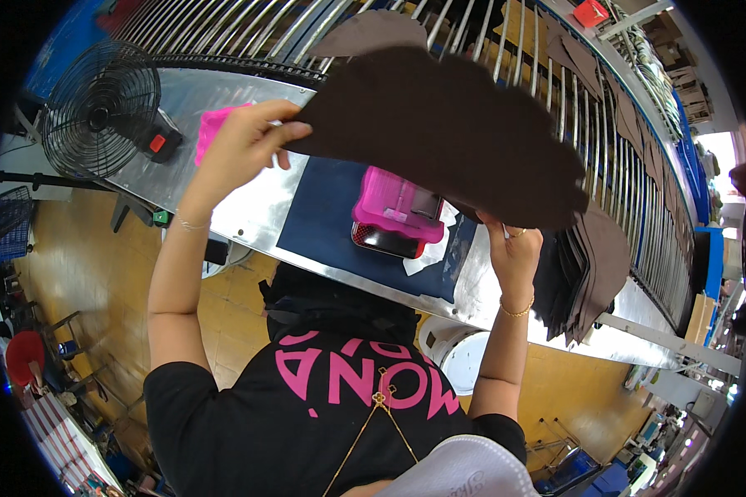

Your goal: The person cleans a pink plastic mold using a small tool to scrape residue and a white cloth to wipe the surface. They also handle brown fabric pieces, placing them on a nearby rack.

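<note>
A large dark brown cut piece [448, 124], perhaps leather, is lifted over the metal table; its far edge is scalloped. My left hand [253, 145] pinches its pointed left end between thumb and fingers. Under the near right edge, my right hand [514, 253] grips the same piece, some of its fingers hidden beneath. Below the piece, a pink plastic tray [389, 211] rests on a dark box with a red edge, on a dark blue mat [323, 207]. Part of the tray is covered by the piece.
A metal bar rack [249, 29] runs along the far side, bearing more brown pieces [377, 33]. A stack of brown pieces [597, 265] lies right of my right hand. At left stands a black fan [99, 116]; a white bucket [464, 360] is below the table.
</note>
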Motion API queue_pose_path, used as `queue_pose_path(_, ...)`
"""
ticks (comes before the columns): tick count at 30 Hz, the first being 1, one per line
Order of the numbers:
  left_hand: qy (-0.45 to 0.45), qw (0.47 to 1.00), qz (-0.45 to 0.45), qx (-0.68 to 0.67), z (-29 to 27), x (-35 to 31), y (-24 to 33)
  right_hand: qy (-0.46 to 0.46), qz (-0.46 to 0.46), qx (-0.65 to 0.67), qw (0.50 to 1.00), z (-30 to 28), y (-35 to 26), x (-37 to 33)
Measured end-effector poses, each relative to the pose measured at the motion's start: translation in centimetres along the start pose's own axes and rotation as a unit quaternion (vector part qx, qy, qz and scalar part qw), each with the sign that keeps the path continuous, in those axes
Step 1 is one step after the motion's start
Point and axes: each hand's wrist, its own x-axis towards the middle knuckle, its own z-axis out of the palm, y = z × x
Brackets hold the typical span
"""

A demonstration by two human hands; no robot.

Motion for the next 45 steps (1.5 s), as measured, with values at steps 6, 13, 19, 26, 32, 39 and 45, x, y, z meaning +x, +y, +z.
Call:
queue_pose_path(6,-0.059,0.987,0.119,0.086,4.8,2.4,1.4,0.029,0.123,0.002,0.992,-1.3,2.4,-4.9)
queue_pose_path(13,-0.075,0.939,0.305,0.138,9.5,4.2,3.1,0.074,0.232,-0.038,0.969,-7.2,4.1,-7.9)
queue_pose_path(19,-0.141,0.931,0.307,0.141,13.2,5.3,5.4,0.247,0.205,0.026,0.947,-13.1,4.2,-9.5)
queue_pose_path(26,-0.085,0.972,0.211,0.056,6.6,7.2,6.8,0.213,0.205,0.09,0.951,-11.5,0.7,-3.8)
queue_pose_path(32,0.105,0.966,0.219,0.088,-5.4,4.2,1.5,0.049,0.071,0.159,0.983,0.6,-1.5,3.0)
queue_pose_path(39,0.147,0.975,0.124,0.111,-9.7,-0.2,-1.3,0.025,-0.073,0.107,0.991,4.8,-3.7,5.7)
queue_pose_path(45,0.089,0.98,0.131,0.117,-5.0,-0.2,-1.3,0.049,-0.097,0.04,0.993,2.6,-1.4,3.7)
